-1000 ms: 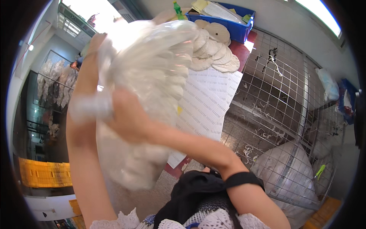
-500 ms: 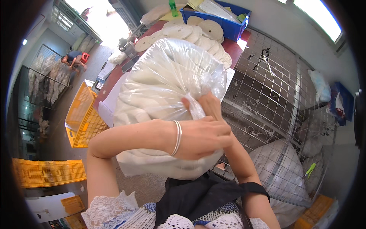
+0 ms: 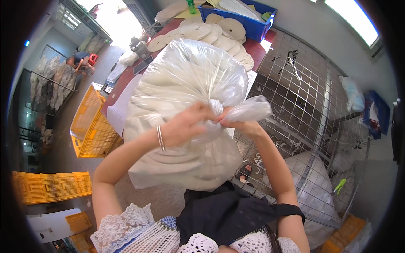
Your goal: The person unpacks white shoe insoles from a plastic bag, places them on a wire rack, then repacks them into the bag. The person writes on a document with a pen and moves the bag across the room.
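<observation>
A large clear plastic bag point(image 3: 185, 97), stuffed with pale flat round pieces, fills the middle of the view. Its mouth is gathered into a twisted neck point(image 3: 249, 111) that sticks out to the right. My left hand point(image 3: 185, 124), with thin bangles at the wrist, pinches the bag at the base of that neck. My right hand point(image 3: 242, 126) comes up from below and grips the same spot from the other side. Fingertips of both hands meet at the gather.
Behind the bag, a dark red table point(image 3: 126, 76) carries more round pale discs point(image 3: 219, 36) and a blue bin point(image 3: 253, 21). A wire mesh cage point(image 3: 303, 101) stands right, with another filled bag point(image 3: 312, 185) below. Yellow crates point(image 3: 90, 126) sit left; a person point(image 3: 82, 61) crouches far off.
The bag has come lower and turned, so its gathered neck now points right. My left hand has slid from the bag's side to the neck, and my right hand has joined it there.
</observation>
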Demonstrator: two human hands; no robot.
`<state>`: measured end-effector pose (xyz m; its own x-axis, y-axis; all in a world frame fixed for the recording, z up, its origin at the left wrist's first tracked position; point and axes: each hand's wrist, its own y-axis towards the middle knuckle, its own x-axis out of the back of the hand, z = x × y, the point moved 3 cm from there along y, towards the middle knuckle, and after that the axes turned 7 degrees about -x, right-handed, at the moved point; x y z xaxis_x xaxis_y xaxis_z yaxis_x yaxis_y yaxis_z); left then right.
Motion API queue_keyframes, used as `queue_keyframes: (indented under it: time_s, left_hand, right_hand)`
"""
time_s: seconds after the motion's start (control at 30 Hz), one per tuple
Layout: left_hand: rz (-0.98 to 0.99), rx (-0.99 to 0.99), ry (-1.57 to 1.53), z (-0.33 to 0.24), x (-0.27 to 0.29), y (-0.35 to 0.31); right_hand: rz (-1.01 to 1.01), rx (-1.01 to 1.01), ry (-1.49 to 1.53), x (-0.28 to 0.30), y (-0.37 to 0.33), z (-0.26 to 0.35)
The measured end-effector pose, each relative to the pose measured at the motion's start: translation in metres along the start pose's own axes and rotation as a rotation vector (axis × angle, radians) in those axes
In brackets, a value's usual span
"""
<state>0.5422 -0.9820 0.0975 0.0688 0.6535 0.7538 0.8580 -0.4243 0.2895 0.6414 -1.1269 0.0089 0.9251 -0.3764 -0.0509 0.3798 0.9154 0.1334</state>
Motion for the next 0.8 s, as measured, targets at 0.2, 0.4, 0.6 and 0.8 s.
queue_keyframes:
  time_s: [0.2, 0.4, 0.6, 0.8]
  left_hand:
    - [0.364, 0.005, 0.249, 0.092, -0.036, 0.044]
    - [0.221, 0.28, 0.182, 0.102, -0.037, 0.058]
    - [0.359, 0.273, 0.465, 0.091, -0.046, 0.065]
    - [-0.183, 0.162, 0.454, 0.021, 0.023, 0.022]
  right_hand:
    - [-0.295, -0.118, -0.922, 0.023, 0.013, 0.004]
    - [-0.8, 0.092, -1.293, 0.018, 0.048, -0.002]
    - [-0.144, -0.15, -0.95, 0.037, 0.015, 0.042]
    - [-0.434, 0.239, -0.683, -0.01, 0.08, 0.113]
